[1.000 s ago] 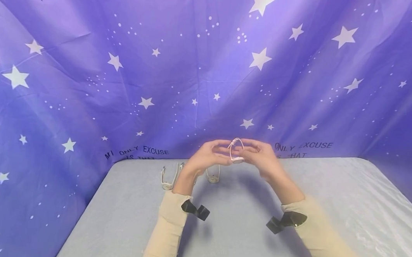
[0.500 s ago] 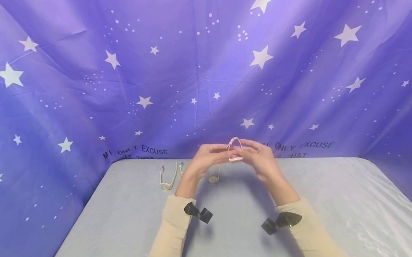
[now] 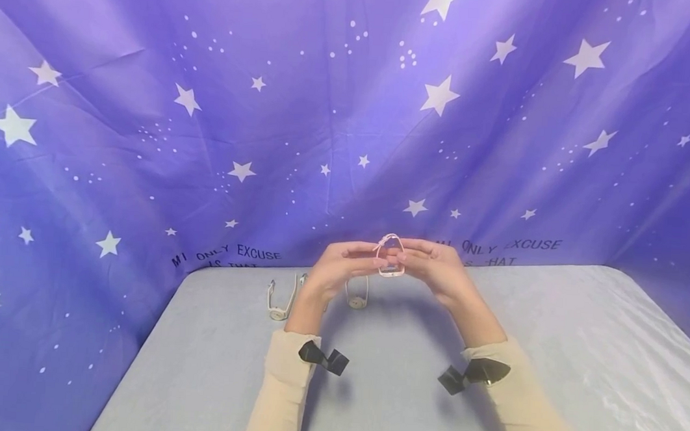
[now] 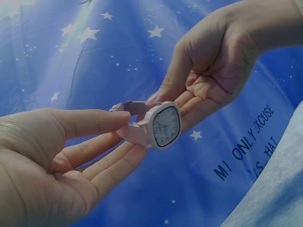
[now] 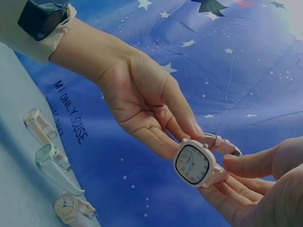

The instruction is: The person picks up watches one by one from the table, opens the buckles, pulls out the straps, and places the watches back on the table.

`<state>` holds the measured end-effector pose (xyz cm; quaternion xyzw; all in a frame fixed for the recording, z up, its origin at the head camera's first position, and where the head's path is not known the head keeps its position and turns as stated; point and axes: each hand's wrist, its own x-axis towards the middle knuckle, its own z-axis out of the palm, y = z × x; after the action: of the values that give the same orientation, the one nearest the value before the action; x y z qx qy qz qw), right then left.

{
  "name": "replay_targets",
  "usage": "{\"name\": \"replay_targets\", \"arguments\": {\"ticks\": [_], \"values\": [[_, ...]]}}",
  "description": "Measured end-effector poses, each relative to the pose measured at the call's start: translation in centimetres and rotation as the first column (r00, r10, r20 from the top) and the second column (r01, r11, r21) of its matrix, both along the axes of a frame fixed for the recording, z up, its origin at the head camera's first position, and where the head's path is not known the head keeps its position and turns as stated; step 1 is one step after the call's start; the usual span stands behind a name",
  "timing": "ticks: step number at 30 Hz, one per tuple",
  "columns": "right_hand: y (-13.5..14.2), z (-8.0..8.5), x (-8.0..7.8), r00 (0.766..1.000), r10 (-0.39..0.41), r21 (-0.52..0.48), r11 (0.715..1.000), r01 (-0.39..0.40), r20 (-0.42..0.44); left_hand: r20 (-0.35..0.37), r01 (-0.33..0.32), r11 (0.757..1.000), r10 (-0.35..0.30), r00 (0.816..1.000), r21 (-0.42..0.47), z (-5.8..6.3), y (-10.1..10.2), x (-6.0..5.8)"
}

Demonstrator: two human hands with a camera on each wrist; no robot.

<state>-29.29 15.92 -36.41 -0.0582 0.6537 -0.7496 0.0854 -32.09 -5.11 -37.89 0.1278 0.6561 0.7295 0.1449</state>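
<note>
A pale pink wristwatch (image 4: 166, 126) with a rounded square dial is held up above the far side of the table, its strap looped closed. My left hand (image 3: 339, 267) pinches the strap between thumb and fingers from the left. From the other side my right hand (image 3: 432, 269) grips it near the case, thumb on top. The right wrist view shows the white dial (image 5: 192, 164) with dark numerals, the left hand (image 5: 142, 101) beyond it and the right hand (image 5: 274, 189) at lower right.
On the grey cloth-covered table (image 3: 394, 387) stand a pale watch (image 3: 278, 313) at left and another watch (image 3: 357, 302) further right. Between them a greenish-white watch (image 5: 45, 152) is mostly behind the left arm in the head view. A purple star-patterned curtain (image 3: 302, 141) hangs right behind the table.
The pink watch has shifted slightly left and turned, so its case now shows more edge-on in the head view. Both hands stay on it; the left thumb and fingers have shifted a little.
</note>
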Motion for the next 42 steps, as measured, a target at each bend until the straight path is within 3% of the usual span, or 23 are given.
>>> {"name": "replay_targets", "arguments": {"ticks": [6,16,30,36,42], "values": [[0.2,0.2,0.0,1.000,0.001,0.026,1.000,-0.001,-0.014,0.011,0.028,1.000,-0.028,1.000,0.001,0.3,-0.5,-0.1],[0.2,0.5,0.2,1.000,0.003,-0.020,1.000,-0.003,-0.019,-0.022,0.056,0.998,-0.056,0.998,0.034,0.6,-0.8,0.2],[0.3,0.5,0.8,0.998,0.014,-0.024,1.000,-0.016,-0.068,-0.036,0.053,0.998,-0.054,0.998,-0.024,0.5,-0.9,0.3],[0.1,0.5,0.9,0.998,-0.006,0.017,1.000,0.007,-0.070,-0.038,0.050,0.998,-0.052,0.998,-0.038,0.5,-0.8,0.5],[0.2,0.6,1.0,0.995,-0.019,0.142,0.989,0.033,-0.101,-0.056,0.050,0.998,-0.052,0.997,-0.032,0.6,-0.5,0.6]]}}
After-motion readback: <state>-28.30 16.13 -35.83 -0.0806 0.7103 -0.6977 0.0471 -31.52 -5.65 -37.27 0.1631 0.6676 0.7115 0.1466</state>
